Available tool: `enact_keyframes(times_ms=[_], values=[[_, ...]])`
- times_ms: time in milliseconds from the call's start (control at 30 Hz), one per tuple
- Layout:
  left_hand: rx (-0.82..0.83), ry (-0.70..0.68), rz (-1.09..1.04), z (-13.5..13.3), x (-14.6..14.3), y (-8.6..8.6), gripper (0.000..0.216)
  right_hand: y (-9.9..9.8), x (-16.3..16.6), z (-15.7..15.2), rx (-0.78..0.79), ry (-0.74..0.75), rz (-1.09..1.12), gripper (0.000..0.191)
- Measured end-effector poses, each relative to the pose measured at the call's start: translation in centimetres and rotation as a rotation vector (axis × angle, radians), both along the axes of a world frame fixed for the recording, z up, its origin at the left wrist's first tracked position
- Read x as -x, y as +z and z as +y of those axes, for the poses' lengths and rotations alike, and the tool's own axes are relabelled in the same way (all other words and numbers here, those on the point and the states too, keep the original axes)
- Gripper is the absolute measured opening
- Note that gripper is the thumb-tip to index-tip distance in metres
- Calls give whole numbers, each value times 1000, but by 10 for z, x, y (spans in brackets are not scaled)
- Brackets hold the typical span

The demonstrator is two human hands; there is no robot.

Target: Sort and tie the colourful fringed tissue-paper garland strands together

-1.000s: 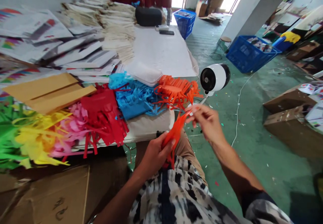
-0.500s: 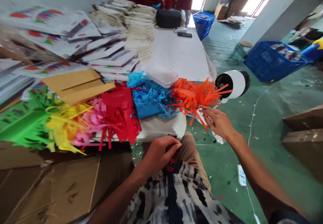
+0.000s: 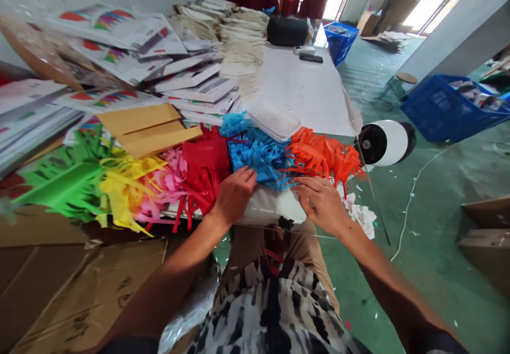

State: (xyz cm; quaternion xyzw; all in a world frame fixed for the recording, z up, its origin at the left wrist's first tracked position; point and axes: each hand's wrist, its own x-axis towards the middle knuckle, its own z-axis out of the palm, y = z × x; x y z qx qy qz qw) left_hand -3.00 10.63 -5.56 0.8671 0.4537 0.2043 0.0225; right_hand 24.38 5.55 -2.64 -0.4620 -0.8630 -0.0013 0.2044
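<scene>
Fringed paper pieces lie in a row along the near table edge. My left hand [image 3: 236,197] is at the lower left edge of the blue fringed paper [image 3: 258,157], its fingers bent together on that edge and its thumb hidden. My right hand [image 3: 322,202] hovers by the right end of the blue strips, just below the orange fringed paper [image 3: 322,152]. Its fingers stretch leftward, with the thumb apart. Left of the blue lie red fringed paper [image 3: 205,154], pink fringed paper [image 3: 159,192], yellow fringed paper [image 3: 125,184] and green fringed paper [image 3: 66,178].
A clear plastic box lid [image 3: 274,120] rests against the blue paper. Brown envelopes [image 3: 151,131] and printed white packets [image 3: 119,30] pile up at the left. A white fan [image 3: 388,142] stands off the right corner. Cardboard boxes [image 3: 99,290] sit below left.
My left hand has moved up from my lap to the blue paper. My right hand has come away from the orange strips, down and toward the blue. The view has shifted slightly.
</scene>
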Motion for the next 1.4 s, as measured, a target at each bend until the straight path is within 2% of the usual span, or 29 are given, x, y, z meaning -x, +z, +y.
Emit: enact_keyframes(times_ms=[200,300,400,500,700,833,933,1200,1400], values=[[34,28,-19,-5,3,8,25,-4,33,13,38,49,42,29],[51,68,-137,-4,5,15,19,-5,45,18,13,42,91,29],[57,75,-287,0,5,23,13,-4,57,26,-45,-29,134,30],[20,50,-373,5,4,32,10,-2,68,37,-121,-92,134,34],[-81,35,-417,9,2,41,8,5,74,61,-187,-71,141,20],[-166,156,-574,1,9,43,53,21,71,71,-175,-59,223,19],[-209,258,-674,-7,17,42,64,39,72,73,-185,-59,287,19],[-175,268,-737,-25,31,35,63,80,81,73,-368,-79,373,18],[-97,223,-747,-33,29,53,46,114,80,69,-486,-56,367,18]])
